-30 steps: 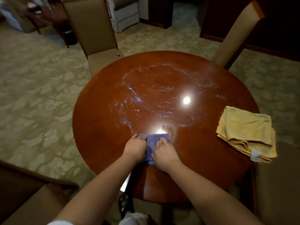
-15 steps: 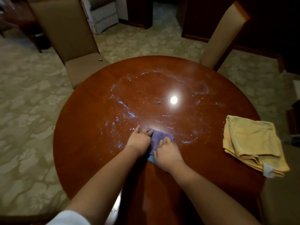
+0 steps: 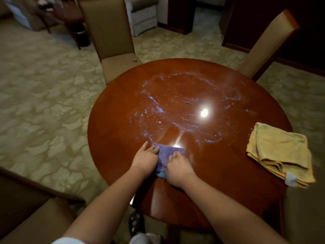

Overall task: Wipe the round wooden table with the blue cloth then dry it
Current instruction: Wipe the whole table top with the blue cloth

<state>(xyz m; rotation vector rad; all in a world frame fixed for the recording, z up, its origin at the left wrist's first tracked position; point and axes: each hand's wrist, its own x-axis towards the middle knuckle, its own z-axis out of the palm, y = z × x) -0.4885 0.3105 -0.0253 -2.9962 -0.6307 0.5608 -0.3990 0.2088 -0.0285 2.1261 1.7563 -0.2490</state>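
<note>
The round wooden table [image 3: 119,124] fills the middle of the head view, its centre streaked with wet, shiny smears. A folded blue cloth [image 3: 167,154] lies on the near part of the tabletop. My left hand [image 3: 145,160] presses on its left side and my right hand [image 3: 177,169] on its right side, both flat with fingers on the cloth. A cleaner, smear-free strip runs from the cloth toward the centre. A folded yellow cloth [image 3: 279,154] rests at the table's right edge, apart from both hands.
A tall-backed chair [image 3: 109,32] stands at the table's far left and another chair [image 3: 263,44] at the far right. A dark seat [image 3: 26,208] sits near left. Patterned carpet [image 3: 44,103] surrounds the table. A lamp glare [image 3: 204,112] reflects near the table's centre.
Both hands pushed the blue cloth away toward the centre, then drew it back toward me, leaving a wiped strip in the smears. The camera view shifted; the yellow cloth has not moved.
</note>
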